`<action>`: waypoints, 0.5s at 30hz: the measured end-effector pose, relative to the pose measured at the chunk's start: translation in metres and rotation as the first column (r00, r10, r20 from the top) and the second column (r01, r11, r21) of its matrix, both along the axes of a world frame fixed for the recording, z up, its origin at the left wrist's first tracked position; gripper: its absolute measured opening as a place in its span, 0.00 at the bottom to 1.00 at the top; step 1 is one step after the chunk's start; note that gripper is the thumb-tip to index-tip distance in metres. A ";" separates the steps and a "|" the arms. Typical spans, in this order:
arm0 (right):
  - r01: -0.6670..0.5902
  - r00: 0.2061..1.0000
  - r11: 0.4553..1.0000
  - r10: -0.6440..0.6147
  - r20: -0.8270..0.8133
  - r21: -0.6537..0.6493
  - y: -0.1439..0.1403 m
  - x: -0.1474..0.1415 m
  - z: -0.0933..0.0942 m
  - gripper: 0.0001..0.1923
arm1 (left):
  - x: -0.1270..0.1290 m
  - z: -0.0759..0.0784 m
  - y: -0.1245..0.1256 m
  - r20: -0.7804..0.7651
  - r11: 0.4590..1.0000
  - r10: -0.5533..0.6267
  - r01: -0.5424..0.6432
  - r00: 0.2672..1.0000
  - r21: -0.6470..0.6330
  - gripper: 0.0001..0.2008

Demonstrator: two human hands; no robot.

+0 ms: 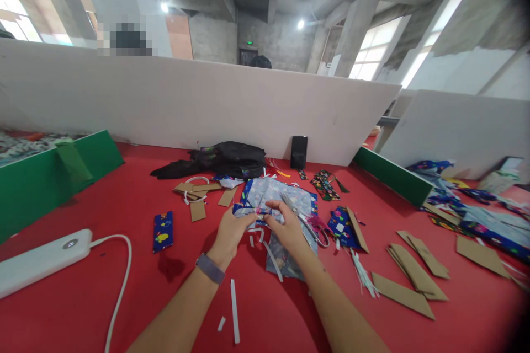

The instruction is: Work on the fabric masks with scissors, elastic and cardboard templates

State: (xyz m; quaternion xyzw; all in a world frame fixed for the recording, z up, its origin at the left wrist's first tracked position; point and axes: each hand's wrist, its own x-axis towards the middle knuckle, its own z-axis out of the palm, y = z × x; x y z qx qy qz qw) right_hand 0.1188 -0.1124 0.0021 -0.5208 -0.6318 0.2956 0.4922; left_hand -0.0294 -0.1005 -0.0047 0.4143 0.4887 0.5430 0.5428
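My left hand [232, 230] and my right hand [285, 227] meet over the red table [124, 287], both pinching a small pink and white bit [260, 212] between their fingertips. A grey watch sits on my left wrist. Under the hands lies a pale printed sheet with a blue patterned border [273, 190]. Scissors [306, 219] with pink handles lie just right of my right hand, on the sheet. White paper strips [234, 309] are scattered near my forearms.
A white power bank [41, 258] with a cable lies at the left. Brown cardboard pieces [408, 281] lie at the right, more [197, 194] at the back left. A black bag [227, 159] and a phone [298, 151] rest against the white partition. Green dividers stand at both sides.
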 end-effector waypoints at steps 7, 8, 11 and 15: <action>-0.019 0.999 0.999 0.020 -0.031 0.033 -0.001 -0.003 -0.001 0.14 | 0.003 0.007 -0.004 0.027 1.000 0.006 -0.007 1.000 0.008 0.15; -0.012 1.000 1.000 0.012 -0.014 0.027 -0.001 -0.004 -0.001 0.14 | 0.003 0.007 -0.004 0.041 1.000 -0.001 0.000 0.999 0.008 0.16; -0.002 1.000 1.000 0.002 -0.008 0.014 0.000 -0.004 -0.002 0.14 | 0.003 0.006 -0.004 0.082 1.000 -0.024 0.025 0.996 -0.002 0.17; -0.064 0.989 0.998 0.062 -0.138 -0.012 0.000 -0.002 -0.003 0.15 | 0.000 -0.001 0.000 0.108 0.999 -0.038 0.039 0.993 -0.001 0.16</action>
